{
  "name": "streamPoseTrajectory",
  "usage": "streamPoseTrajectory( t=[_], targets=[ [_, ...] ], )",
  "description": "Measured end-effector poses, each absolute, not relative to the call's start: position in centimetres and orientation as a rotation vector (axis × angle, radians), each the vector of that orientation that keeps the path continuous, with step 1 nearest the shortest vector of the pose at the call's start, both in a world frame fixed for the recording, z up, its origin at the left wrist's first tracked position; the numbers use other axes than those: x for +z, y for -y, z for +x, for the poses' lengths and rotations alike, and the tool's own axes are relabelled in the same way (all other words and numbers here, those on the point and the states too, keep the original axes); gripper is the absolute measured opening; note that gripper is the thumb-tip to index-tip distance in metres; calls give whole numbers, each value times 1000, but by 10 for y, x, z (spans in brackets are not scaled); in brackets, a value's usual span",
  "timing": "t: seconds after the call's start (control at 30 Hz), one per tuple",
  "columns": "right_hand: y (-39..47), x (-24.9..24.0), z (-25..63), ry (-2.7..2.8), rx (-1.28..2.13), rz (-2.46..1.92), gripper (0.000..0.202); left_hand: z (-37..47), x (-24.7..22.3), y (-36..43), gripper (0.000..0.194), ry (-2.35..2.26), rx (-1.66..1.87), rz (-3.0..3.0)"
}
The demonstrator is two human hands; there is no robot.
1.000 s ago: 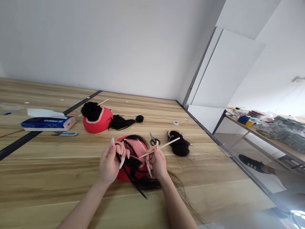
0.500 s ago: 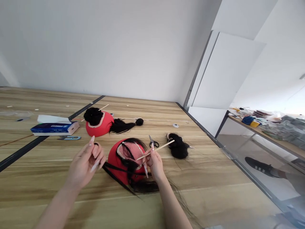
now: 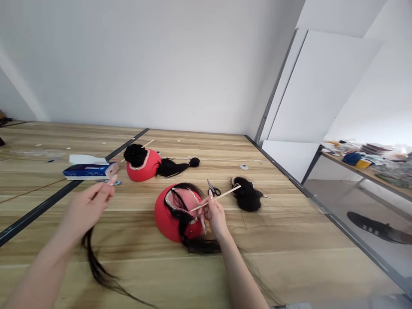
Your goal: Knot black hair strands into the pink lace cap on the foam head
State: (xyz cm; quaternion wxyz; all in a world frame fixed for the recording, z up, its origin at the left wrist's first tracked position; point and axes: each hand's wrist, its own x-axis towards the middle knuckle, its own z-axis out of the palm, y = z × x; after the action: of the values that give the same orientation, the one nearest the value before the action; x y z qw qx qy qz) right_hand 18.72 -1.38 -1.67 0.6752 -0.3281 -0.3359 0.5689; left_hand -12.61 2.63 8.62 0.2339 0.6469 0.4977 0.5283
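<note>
My left hand [image 3: 92,204] is closed on a long lock of black hair [image 3: 98,270], which hangs below it and curves over the table. Beside the nearer red head form [image 3: 163,216], my right hand [image 3: 214,216] pinches a thin wooden stick [image 3: 227,193] whose tip reaches the form's edge. A pink mesh wig cap [image 3: 185,198] with a pale rim and pins sits on this form. Black hair [image 3: 201,246] lies across the cap and trails under my right wrist.
Behind stands another red head form [image 3: 143,171] with a black bun [image 3: 135,155] and a ponytail [image 3: 174,167]. Scissors [image 3: 214,189] and a black hair bundle [image 3: 247,195] lie to the right. A blue tissue pack [image 3: 90,171] is at left. A person's shoe [image 3: 376,227] shows beyond the table edge.
My left hand has moved left and away from the nearer head form, drawing the lock of hair clear of it. My right hand still holds the stick by the cap. The view has shifted slightly.
</note>
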Motion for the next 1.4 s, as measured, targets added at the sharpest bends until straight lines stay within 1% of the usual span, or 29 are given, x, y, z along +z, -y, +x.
streamPoseTrajectory(
  t=[0.07, 0.17, 0.27, 0.33, 0.5, 0.7, 0.8, 0.9, 1.03, 1.2, 1.3, 1.4],
  targets=[
    [14, -17, 187, 758, 1274, -744, 46, -95, 89, -24, 36, -1273, 1275, 2177],
    [14, -18, 188, 766, 1272, -742, 46, -46, 88, -20, 37, -1162, 1180, 2355],
    [14, -17, 188, 778, 1275, -754, 47, -5, 82, -15, 26, -913, 1080, 2683],
    [14, -16, 188, 786, 1279, -757, 47, 13, 74, -9, 23, -785, 1114, 2794],
    [15, -15, 189, 785, 1285, -728, 45, 29, 49, 10, 29, -625, 1139, 2750],
    [14, -14, 188, 776, 1301, -729, 44, 19, 19, 34, 26, -564, 1136, 2651],
    [14, -14, 188, 767, 1312, -750, 45, 19, 8, 43, 22, -545, 1145, 2706],
    [14, -14, 189, 756, 1370, -717, 46, 22, 1, 48, 23, -490, 1164, 2841],
    [15, -12, 190, 749, 1429, -667, 46, 24, -3, 50, 26, -463, 1131, 3001],
    [16, -11, 190, 750, 1430, -649, 45, 19, 1, 53, 27, -459, 1054, 3004],
    [16, -11, 190, 759, 1429, -656, 45, 14, 10, 60, 25, -454, 1095, 2904],
    [17, -11, 190, 758, 1427, -656, 44, 8, 22, 66, 26, -644, 1177, 2617]
  ],
)
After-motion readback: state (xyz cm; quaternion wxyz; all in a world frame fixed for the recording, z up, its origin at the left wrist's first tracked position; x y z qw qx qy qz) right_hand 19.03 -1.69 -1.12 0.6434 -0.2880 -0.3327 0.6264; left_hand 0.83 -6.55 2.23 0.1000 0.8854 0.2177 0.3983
